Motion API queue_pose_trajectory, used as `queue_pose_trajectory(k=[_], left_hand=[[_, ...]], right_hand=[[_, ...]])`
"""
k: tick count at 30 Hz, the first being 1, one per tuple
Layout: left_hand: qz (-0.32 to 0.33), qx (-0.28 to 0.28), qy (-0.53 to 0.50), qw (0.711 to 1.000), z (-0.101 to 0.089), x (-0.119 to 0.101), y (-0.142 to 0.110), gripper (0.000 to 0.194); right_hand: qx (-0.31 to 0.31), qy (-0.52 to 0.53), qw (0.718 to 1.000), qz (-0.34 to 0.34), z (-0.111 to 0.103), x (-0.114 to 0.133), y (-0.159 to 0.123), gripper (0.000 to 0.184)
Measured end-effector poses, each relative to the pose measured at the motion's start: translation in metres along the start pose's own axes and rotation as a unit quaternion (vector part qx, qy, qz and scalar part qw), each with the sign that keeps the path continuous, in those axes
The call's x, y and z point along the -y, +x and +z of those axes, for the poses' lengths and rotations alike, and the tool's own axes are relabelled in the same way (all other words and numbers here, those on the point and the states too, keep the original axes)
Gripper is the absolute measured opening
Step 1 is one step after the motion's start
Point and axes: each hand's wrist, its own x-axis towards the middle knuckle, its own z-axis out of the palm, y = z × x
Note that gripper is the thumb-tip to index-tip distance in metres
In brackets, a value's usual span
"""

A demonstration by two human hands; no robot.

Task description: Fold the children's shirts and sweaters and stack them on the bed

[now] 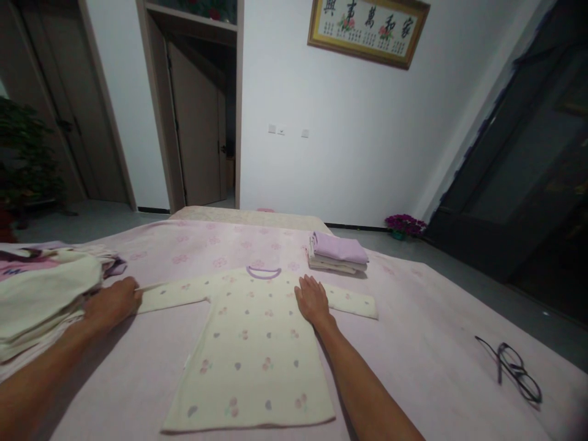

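Observation:
A cream long-sleeved shirt [257, 352] with a cherry and heart print and a purple neckline lies spread flat in front of me, its hem toward me. My left hand [113, 303] is closed on the cuff of the left-side sleeve, which is stretched out straight. Flat on the shirt near the other shoulder rests my right hand [313, 299], palm down with the fingers extended. The right-side sleeve reaches out beyond that hand. Close to my left forearm is a heap of clothes [50, 300] in cream, pink and purple.
A folded stack of clothes [339, 250], purple on top, sits beyond the shirt. Black eyeglasses [514, 370] lie at the right on the pink floral cloth [413, 343]. Behind are an open door [197, 122], potted purple flowers [404, 225] and a green plant [27, 153].

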Motion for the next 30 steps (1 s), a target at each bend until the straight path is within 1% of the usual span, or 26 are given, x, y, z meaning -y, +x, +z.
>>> queue_pose_trajectory(k=[1,3,5,6,7,8,9,10,11,12,13,14,15,16,18,19,20,21,22,23,25,26,27,28,30], left_hand=[[-0.009,0.001,-0.013,1.0,-0.003,-0.005,-0.001,0.022],[-0.023,-0.007,-0.071,0.997,-0.01,-0.02,-0.006,0.029],[-0.015,-0.022,-0.15,0.988,-0.016,-0.043,-0.013,0.037],[-0.001,-0.027,-0.182,0.983,-0.018,-0.056,-0.018,0.041],[0.016,-0.029,-0.208,0.978,-0.02,-0.071,-0.024,0.044],[0.031,-0.027,-0.232,0.972,-0.021,-0.087,-0.032,0.047],[0.043,-0.023,-0.256,0.965,-0.021,-0.104,-0.041,0.05],[0.057,-0.012,-0.312,0.948,-0.02,-0.122,-0.051,0.054],[0.072,0.004,-0.366,0.928,-0.018,-0.139,-0.062,0.058],[0.084,0.017,-0.407,0.909,-0.015,-0.155,-0.074,0.06],[0.1,0.031,-0.437,0.893,-0.011,-0.17,-0.086,0.06],[0.114,0.049,-0.463,0.877,-0.006,-0.183,-0.098,0.061],[0.127,0.089,-0.492,0.857,-0.001,-0.194,-0.109,0.066],[0.134,0.13,-0.522,0.832,0.004,-0.202,-0.119,0.073],[0.139,0.207,-0.576,0.779,0.011,-0.209,-0.135,0.083],[0.137,0.231,-0.591,0.76,0.012,-0.208,-0.141,0.084],[0.135,0.244,-0.593,0.755,0.01,-0.204,-0.144,0.082],[0.136,0.246,-0.578,0.766,0.006,-0.197,-0.147,0.076],[0.143,0.237,-0.546,0.791,0.001,-0.188,-0.148,0.068],[0.156,0.223,-0.495,0.825,-0.006,-0.177,-0.148,0.059],[0.183,0.185,-0.359,0.896,-0.019,-0.154,-0.149,0.042],[0.191,0.169,-0.289,0.923,-0.025,-0.142,-0.149,0.037],[0.193,0.16,-0.227,0.941,-0.029,-0.132,-0.151,0.033],[0.188,0.158,-0.174,0.954,-0.032,-0.123,-0.154,0.031],[0.169,0.173,-0.107,0.964,-0.034,-0.112,-0.161,0.032]], right_hand=[[-0.02,0.008,1.0,-0.001,-0.002,0.0,-0.001,0.048],[-0.07,0.043,0.996,-0.02,-0.008,0.004,-0.003,0.042],[-0.109,0.115,0.986,-0.045,-0.016,0.017,-0.007,0.039],[-0.115,0.168,0.978,-0.052,-0.019,0.027,-0.01,0.037],[-0.105,0.23,0.966,-0.052,-0.023,0.04,-0.013,0.035],[-0.081,0.3,0.95,-0.041,-0.026,0.056,-0.017,0.032],[-0.038,0.375,0.926,-0.025,-0.029,0.073,-0.022,0.029],[0.029,0.448,0.894,0.001,-0.032,0.09,-0.027,0.026],[0.104,0.514,0.85,0.039,-0.035,0.108,-0.032,0.028],[0.171,0.58,0.795,0.058,-0.037,0.124,-0.038,0.035],[0.219,0.631,0.742,0.061,-0.039,0.138,-0.044,0.042],[0.254,0.668,0.697,0.058,-0.04,0.15,-0.05,0.048],[0.268,0.695,0.664,0.058,-0.041,0.159,-0.055,0.051],[0.265,0.713,0.646,0.067,-0.04,0.166,-0.06,0.052],[0.231,0.729,0.635,0.112,-0.037,0.174,-0.066,0.046],[0.208,0.731,0.635,0.141,-0.035,0.175,-0.067,0.042],[0.187,0.728,0.639,0.165,-0.032,0.174,-0.067,0.038],[0.172,0.723,0.645,0.182,-0.03,0.172,-0.066,0.035],[0.157,0.716,0.651,0.194,-0.029,0.17,-0.065,0.033],[0.142,0.711,0.658,0.203,-0.028,0.167,-0.063,0.032],[0.11,0.703,0.67,0.211,-0.029,0.16,-0.058,0.028],[0.097,0.7,0.675,0.214,-0.03,0.157,-0.056,0.025],[0.086,0.697,0.679,0.215,-0.031,0.153,-0.054,0.022],[0.08,0.694,0.682,0.215,-0.032,0.15,-0.052,0.019],[0.08,0.694,0.684,0.21,-0.034,0.144,-0.05,0.019]])
